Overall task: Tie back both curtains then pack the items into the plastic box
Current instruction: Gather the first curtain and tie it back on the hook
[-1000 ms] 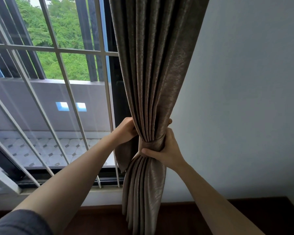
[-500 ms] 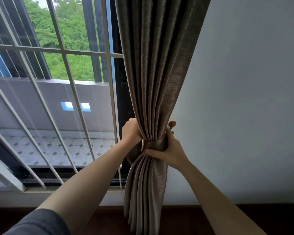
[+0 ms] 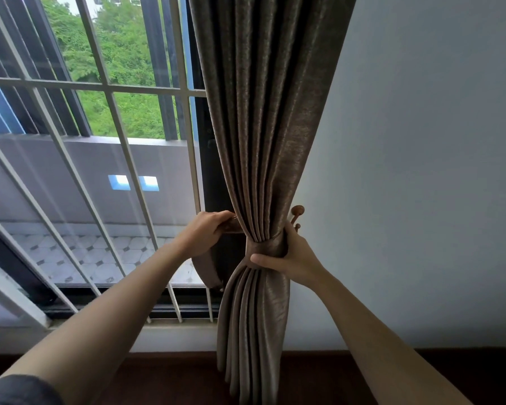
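The brown curtain (image 3: 263,127) hangs gathered into 1 bundle beside the white wall (image 3: 421,171), cinched at its waist by a matching tie-back band (image 3: 263,248). The right hand (image 3: 292,258) is curled tight around the cinched bundle and band, just below a wooden hook (image 3: 298,211). The left hand (image 3: 205,232) grips the band's loose end left of the curtain, in front of the window bars (image 3: 111,118).

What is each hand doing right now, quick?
Left hand: closed, gripping the loose end of the tieback.
Right hand: closed, clutching the gathered curtain where the tieback wraps it.
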The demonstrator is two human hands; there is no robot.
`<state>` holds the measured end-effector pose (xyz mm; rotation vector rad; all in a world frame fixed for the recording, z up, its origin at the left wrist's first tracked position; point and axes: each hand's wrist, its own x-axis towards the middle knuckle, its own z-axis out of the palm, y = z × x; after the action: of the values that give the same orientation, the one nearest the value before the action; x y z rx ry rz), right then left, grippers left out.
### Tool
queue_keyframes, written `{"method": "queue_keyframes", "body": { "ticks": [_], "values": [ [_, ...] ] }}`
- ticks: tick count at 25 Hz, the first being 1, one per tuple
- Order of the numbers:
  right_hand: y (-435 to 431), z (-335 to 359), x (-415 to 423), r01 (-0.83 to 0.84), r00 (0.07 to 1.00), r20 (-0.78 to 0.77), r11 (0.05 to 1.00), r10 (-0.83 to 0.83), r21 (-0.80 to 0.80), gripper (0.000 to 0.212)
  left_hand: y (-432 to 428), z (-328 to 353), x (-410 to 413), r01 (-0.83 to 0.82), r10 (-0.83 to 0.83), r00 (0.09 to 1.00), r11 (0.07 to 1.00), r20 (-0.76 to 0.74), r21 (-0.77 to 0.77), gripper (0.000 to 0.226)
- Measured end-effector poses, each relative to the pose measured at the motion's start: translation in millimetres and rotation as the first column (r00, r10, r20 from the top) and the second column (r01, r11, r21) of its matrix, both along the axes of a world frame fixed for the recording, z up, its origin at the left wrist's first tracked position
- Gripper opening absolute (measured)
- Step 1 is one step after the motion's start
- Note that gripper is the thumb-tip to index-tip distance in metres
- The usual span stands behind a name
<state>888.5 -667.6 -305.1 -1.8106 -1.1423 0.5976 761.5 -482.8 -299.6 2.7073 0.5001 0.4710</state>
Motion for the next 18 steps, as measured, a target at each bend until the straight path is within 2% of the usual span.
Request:
{"method": "queue_keyframes", "body": {
  "ticks": [4, 6, 8, 10, 14, 16, 18],
  "values": [
    [-1, -2, 0, 0.014, 0.998, 0.062, 1.0, -0.013, -0.005, 0.09, 4, 23, -23, 0.121, -0.166, 0.94, 0.979, -0.298, -0.165, 0.024],
    [0, -2, 1, 0.019, 0.997, 0.079, 1.0, -0.019, -0.005, 0.089, 4, 39, -37, 0.121, -0.188, 0.917, 0.972, -0.351, -0.204, 0.024],
    [1, 0, 1, 0.025, 0.994, 0.105, 1.0, -0.026, 0.004, 0.081, 6, 50, -47, 0.066, -0.1, 0.947, 0.991, -0.305, -0.12, 0.018],
    [3, 3, 1, 0.056, 0.99, 0.128, 0.998, -0.057, 0.018, 0.073, 3, 52, -48, 0.03, -0.045, 0.955, 0.998, -0.293, -0.055, 0.021],
    [6, -3, -6, 0.034, 0.998, 0.058, 0.997, -0.038, 0.076, 0.085, -15, 39, -45, 0.022, -0.038, 0.939, 0.999, -0.341, -0.05, 0.021],
    [4, -12, -10, 0.106, 0.981, 0.152, 0.991, -0.118, 0.082, 0.096, -19, 34, -49, -0.04, 0.036, 0.971, 0.999, -0.236, -0.011, 0.019],
    [-3, -17, -14, 0.225, 0.939, 0.241, 0.969, -0.244, 0.106, 0.094, -20, 31, -55, -0.12, 0.127, 0.984, 0.991, -0.129, 0.058, 0.019]
  ]
}}
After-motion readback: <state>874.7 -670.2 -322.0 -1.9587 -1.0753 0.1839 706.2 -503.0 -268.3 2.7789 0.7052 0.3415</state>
